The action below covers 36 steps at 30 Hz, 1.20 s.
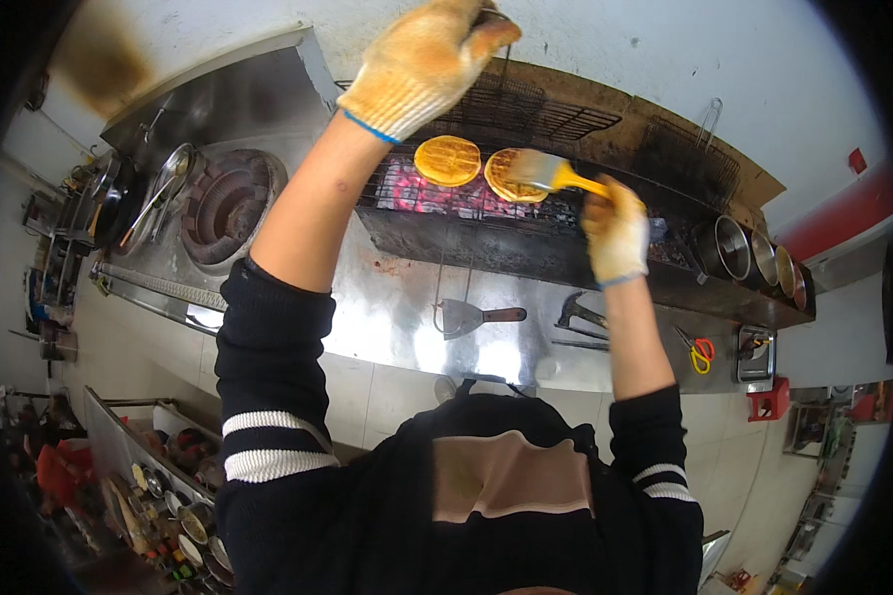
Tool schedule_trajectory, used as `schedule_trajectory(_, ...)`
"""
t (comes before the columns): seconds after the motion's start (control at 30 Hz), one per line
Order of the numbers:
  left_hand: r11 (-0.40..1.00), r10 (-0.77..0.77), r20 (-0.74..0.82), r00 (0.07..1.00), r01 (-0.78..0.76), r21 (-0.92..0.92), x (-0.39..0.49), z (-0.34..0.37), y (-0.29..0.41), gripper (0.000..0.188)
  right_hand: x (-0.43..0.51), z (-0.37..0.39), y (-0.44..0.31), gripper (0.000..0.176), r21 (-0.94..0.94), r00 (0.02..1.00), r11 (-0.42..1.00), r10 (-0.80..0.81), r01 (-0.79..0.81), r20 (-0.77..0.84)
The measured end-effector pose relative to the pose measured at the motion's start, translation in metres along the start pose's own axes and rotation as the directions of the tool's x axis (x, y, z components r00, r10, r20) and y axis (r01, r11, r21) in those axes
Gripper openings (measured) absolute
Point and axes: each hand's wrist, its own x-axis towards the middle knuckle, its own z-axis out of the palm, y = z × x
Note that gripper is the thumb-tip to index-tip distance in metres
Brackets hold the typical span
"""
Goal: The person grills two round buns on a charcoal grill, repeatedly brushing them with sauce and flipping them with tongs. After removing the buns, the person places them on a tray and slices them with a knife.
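My left hand (pixel 424 71), in a stained knit work glove, is raised over the back of the grill. It grips the wire handle of a grill basket lid (pixel 502 104), which stands lifted behind the breads. My right hand (pixel 616 234), also gloved, holds a basting brush (pixel 562 177) with a yellow handle. The blurred bristles lie over the right round flatbread (pixel 502 178). Just left of it rests another browned flatbread (pixel 448 161) with grill marks. Both sit on wire mesh above glowing charcoal (pixel 405 192), and the basket's long lower handle (pixel 440 260) reaches toward me.
On the steel counter (pixel 379 320) lie a scraper (pixel 461 320), a hammer (pixel 580 312), scissors (pixel 698 351) and a metal tray (pixel 743 372). Metal cups (pixel 733 249) line the grill's right end. Another wire grill basket (pixel 685 163) leans behind. A wok burner (pixel 231 208) is at left.
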Motion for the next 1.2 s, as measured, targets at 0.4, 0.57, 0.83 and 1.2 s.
schedule_trajectory(0.4,0.995,0.097,-0.047,0.994,-0.097,-0.011,-0.005,0.004,-0.014,0.033,0.024,0.134,0.023,0.017,-0.315,0.995,0.948,-0.07,0.045,-0.069)
schedule_trajectory(0.57,0.998,0.034,-0.009,0.999,-0.034,0.045,-0.004,0.008,-0.018,0.031,0.037,0.185,0.057,0.014,-0.275,0.992,0.954,-0.115,0.123,0.044)
schedule_trajectory(0.83,0.998,0.054,-0.042,0.998,-0.055,-0.016,-0.007,0.009,-0.02,0.031,0.027,0.112,0.024,0.017,-0.357,0.988,0.933,-0.089,0.037,-0.128)
schedule_trajectory(1.2,0.991,0.119,-0.056,0.991,-0.115,0.073,-0.041,0.006,-0.006,0.035,-0.011,0.058,0.023,0.023,-0.206,0.991,0.972,-0.126,0.113,-0.052)
